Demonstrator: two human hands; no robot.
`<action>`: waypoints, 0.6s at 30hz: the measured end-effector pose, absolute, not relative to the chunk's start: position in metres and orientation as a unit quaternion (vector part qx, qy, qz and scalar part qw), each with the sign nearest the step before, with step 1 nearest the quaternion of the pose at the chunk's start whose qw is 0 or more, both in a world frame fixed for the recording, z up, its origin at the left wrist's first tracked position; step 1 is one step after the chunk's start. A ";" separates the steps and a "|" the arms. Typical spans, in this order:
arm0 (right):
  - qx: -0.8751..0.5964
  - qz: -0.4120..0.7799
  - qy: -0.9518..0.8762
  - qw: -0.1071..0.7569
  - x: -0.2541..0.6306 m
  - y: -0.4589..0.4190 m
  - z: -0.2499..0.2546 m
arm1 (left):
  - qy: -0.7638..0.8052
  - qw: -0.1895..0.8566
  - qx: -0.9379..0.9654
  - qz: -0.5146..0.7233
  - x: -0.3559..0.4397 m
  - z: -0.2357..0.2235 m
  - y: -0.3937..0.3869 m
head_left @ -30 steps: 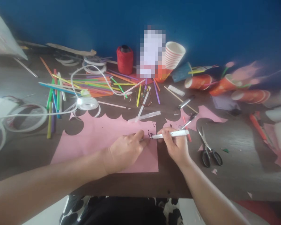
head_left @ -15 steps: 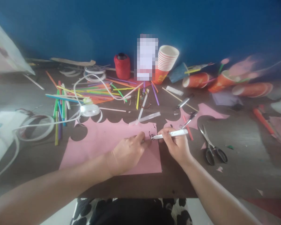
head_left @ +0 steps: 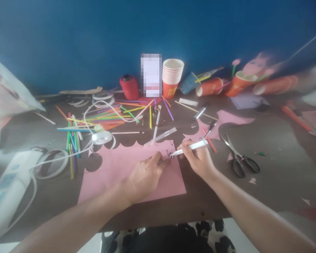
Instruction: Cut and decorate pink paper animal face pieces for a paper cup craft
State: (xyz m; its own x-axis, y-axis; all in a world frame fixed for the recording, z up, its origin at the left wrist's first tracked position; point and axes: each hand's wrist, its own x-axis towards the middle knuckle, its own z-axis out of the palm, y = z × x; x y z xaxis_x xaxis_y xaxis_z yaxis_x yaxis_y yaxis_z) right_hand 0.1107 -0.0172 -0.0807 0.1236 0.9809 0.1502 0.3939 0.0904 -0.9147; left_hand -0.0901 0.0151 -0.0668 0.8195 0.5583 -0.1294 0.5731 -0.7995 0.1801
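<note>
A sheet of pink paper (head_left: 116, 165) with a scalloped, cut-out far edge lies flat in front of me. My left hand (head_left: 147, 175) rests on it with fingers curled together; what they hold, if anything, is hidden. At the sheet's right edge, my right hand (head_left: 197, 158) grips a white marker (head_left: 192, 147), its tip touching the paper. Black drawn marks (head_left: 170, 154) show around the tip, close to my left fingertips. Just beyond my right hand are a pink paper offcut (head_left: 213, 131) and a pen (head_left: 210, 129).
Black-handled scissors (head_left: 237, 156) lie open at right. Colored sticks (head_left: 107, 116) and a white cable (head_left: 102, 137) spread at left, beside a power strip (head_left: 13, 175). Stacked paper cups (head_left: 172, 77), a red spool (head_left: 129, 87) and a blurred-out upright screen (head_left: 151, 75) stand by the blue wall.
The camera view has shifted and tilted slightly, so the power strip shows more. Both hands keep nearly the same place on the paper; the marker tip has moved little, with slightly more black marks.
</note>
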 end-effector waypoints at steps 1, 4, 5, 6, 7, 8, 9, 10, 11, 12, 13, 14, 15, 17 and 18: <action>-0.593 0.327 -0.569 0.467 0.111 -0.017 -0.081 | 0.299 0.107 0.948 -0.031 -0.090 -0.067 0.015; -0.602 0.348 -0.526 0.489 0.113 -0.015 -0.083 | 0.306 0.127 0.943 -0.007 -0.091 -0.069 0.017; -0.607 0.352 -0.513 0.495 0.114 -0.015 -0.084 | 0.308 0.142 0.941 0.007 -0.091 -0.069 0.018; -0.610 0.354 -0.503 0.499 0.115 -0.015 -0.084 | 0.309 0.161 0.937 0.022 -0.091 -0.069 0.019; -0.611 0.357 -0.497 0.502 0.115 -0.015 -0.084 | 0.308 0.185 0.933 0.038 -0.091 -0.069 0.020; -0.611 0.360 -0.494 0.503 0.116 -0.014 -0.084 | 0.307 0.209 0.927 0.053 -0.092 -0.069 0.021; -0.609 0.363 -0.491 0.506 0.116 -0.014 -0.084 | 0.306 0.233 0.920 0.071 -0.092 -0.068 0.023; -0.606 0.368 -0.487 0.510 0.116 -0.014 -0.083 | 0.307 0.256 0.912 0.088 -0.092 -0.068 0.024; -0.603 0.372 -0.482 0.515 0.116 -0.014 -0.083 | 0.310 0.275 0.904 0.106 -0.092 -0.067 0.025; -0.600 0.377 -0.476 0.520 0.116 -0.013 -0.083 | 0.315 0.290 0.896 0.123 -0.093 -0.067 0.026; -0.597 0.382 -0.471 0.525 0.116 -0.013 -0.083 | 0.319 0.301 0.888 0.137 -0.093 -0.067 0.026; -0.595 0.386 -0.467 0.528 0.115 -0.013 -0.083 | 0.323 0.309 0.882 0.148 -0.093 -0.068 0.027; -0.593 0.391 -0.463 0.530 0.115 -0.012 -0.083 | 0.325 0.315 0.878 0.154 -0.093 -0.068 0.027; -0.592 0.397 -0.455 0.533 0.115 -0.012 -0.083 | 0.334 0.327 0.869 0.164 -0.092 -0.070 0.027; -0.592 0.400 -0.450 0.536 0.115 -0.013 -0.083 | 0.343 0.340 0.859 0.172 -0.091 -0.070 0.027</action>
